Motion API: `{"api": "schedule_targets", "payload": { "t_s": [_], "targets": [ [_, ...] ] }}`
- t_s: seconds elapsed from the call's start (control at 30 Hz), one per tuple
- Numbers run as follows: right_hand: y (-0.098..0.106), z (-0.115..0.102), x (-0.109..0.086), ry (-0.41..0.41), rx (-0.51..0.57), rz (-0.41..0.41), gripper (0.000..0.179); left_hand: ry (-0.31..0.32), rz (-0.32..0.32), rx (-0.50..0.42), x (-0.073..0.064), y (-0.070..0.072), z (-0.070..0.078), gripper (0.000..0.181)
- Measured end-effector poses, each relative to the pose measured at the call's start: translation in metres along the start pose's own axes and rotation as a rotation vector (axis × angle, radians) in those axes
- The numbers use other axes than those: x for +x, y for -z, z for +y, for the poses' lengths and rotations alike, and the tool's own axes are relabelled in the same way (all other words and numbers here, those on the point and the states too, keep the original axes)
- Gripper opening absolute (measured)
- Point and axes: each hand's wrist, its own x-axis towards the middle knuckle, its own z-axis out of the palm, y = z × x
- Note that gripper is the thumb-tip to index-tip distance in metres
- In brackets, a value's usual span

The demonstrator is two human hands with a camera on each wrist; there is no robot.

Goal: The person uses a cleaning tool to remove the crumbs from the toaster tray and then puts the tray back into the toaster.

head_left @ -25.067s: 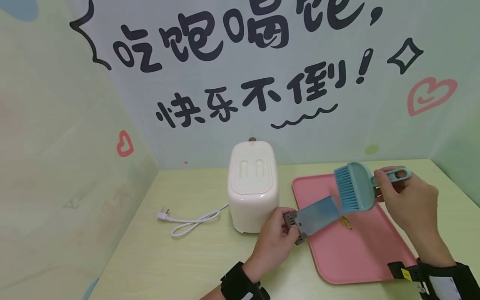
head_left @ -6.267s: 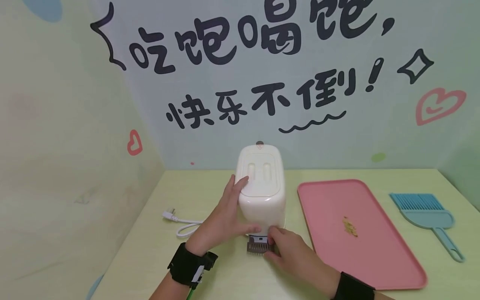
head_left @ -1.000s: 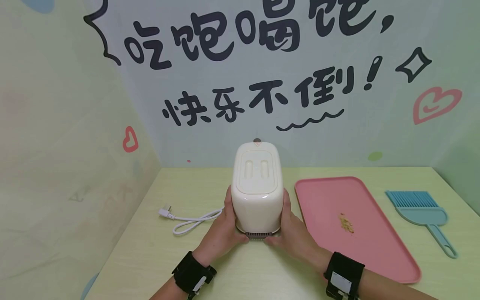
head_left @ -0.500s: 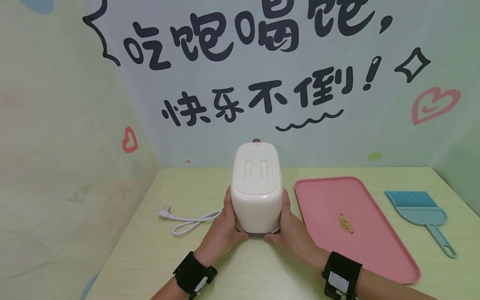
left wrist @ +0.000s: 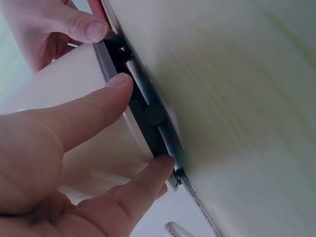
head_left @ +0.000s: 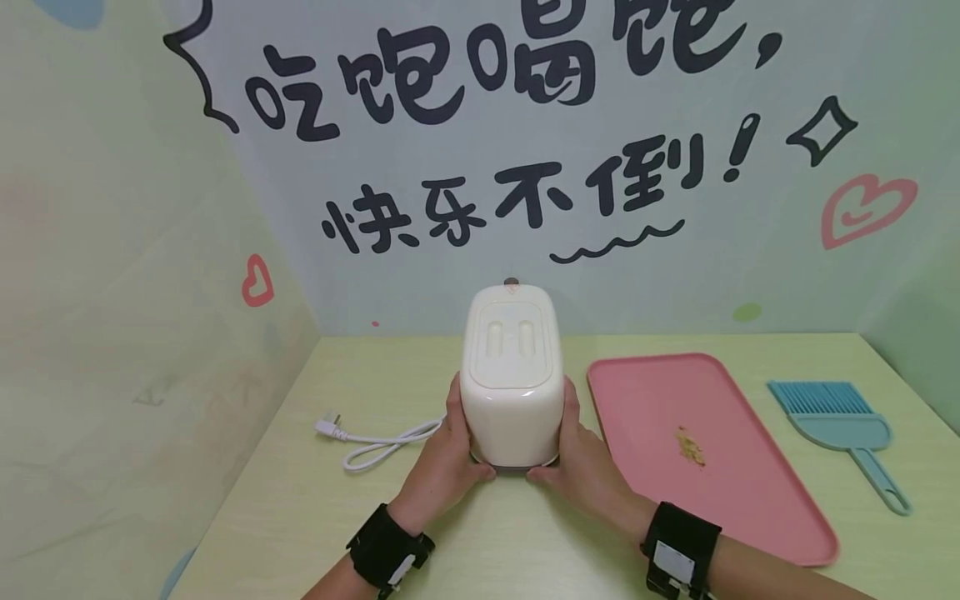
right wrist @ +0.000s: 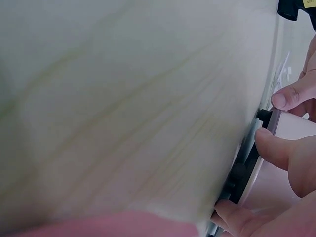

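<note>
A white toaster (head_left: 513,342) with two shallow recesses in its lid stands at the middle of the table. My left hand (head_left: 442,467) grips its left side low down, and my right hand (head_left: 592,471) holds the right side the same way. Both thumbs lie at the front bottom corners. In the left wrist view, the left thumb and a fingertip press on the dark base (left wrist: 148,121) from above and below. The right wrist view shows right-hand fingers (right wrist: 274,148) on the same dark base edge. Most of the fingers behind the toaster sides are hidden.
A pink tray (head_left: 727,521) with a small heap of crumbs (head_left: 690,447) lies to the right. Beyond it rests a light blue brush (head_left: 843,425). The white cord and plug (head_left: 397,442) lie looped on the left. A printed wall rises behind.
Earlier I brushed the metal crumb tray over the pink tray, then had it at the toaster's base. Its toothed edge, showing a second ago, has gone in under the front. The brush now lies down.
</note>
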Motion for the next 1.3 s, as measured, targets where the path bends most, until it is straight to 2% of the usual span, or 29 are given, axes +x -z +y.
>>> {"api": "schedule_targets", "payload": {
  "t_s": [0.67, 1.0, 1.3],
  "targets": [
    [0.0017, -0.0046, -0.0003, 0.015, -0.020, -0.002, 0.133, -0.006, 0.015, 0.024, -0.0006, -0.0010, 0.0002, 0.140],
    [0.0008, -0.0020, -0.0009, 0.017, 0.011, 0.002, 0.132, -0.014, 0.018, 0.050, -0.0014, -0.0010, 0.0005, 0.137],
    [0.0069, 0.0008, 0.0003, 0.047, 0.054, -0.020, 0.132, -0.021, 0.008, 0.017, -0.0006, 0.0011, -0.0008, 0.139]
  ]
}}
